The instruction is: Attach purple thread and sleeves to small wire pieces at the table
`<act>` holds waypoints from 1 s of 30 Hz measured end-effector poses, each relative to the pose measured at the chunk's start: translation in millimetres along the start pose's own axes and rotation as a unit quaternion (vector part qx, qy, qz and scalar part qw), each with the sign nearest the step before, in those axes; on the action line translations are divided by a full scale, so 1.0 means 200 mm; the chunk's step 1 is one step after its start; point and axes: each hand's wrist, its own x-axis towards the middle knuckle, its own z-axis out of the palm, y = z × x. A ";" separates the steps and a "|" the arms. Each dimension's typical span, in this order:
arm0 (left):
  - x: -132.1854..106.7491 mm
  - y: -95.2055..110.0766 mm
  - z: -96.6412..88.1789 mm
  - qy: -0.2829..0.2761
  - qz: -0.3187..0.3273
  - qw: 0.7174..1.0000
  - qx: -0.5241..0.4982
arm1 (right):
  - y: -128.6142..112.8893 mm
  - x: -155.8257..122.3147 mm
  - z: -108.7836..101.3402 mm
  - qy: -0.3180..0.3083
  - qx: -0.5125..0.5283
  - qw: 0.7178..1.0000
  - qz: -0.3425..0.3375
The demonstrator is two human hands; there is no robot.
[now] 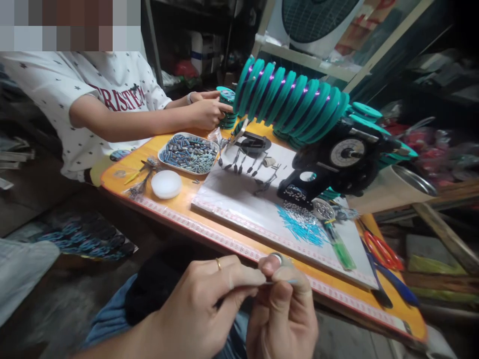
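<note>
My left hand (209, 294), with a gold ring, is closed in a pinch at the front edge of the table. Against its fingertips, my right hand (284, 309) is also closed, its thumb and forefinger pinching a small thin light-blue tube (291, 282). A thin line, perhaps a wire, runs between the two pinches; most of it is hidden by fingers. Beyond the hands, loose blue tubes (303, 227) and small whitish pieces (297, 209) lie on a white board (239, 192). A green-handled tool (342, 249) rests to their right.
Teal spools (292, 99) hang in a row over a black machine (337, 154). A tray (189, 152) of small parts and a white lid (166, 184) stand left. Red-handled scissors (383, 249) and blue-handled pliers (396, 284) lie right. Another person's hand (207, 113) touches stacked spools.
</note>
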 end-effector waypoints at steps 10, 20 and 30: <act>0.11 -0.03 -0.23 0.050 0.070 0.975 0.203 | 0.04 0.12 -0.07 0.018 0.084 0.993 0.078; 0.68 -0.29 -0.92 -0.084 -0.007 0.850 0.521 | 0.12 0.10 -0.16 0.051 0.072 0.993 0.078; 0.75 -0.32 -0.83 -0.099 0.011 0.823 0.559 | 0.14 0.10 -0.22 0.056 0.061 0.994 0.073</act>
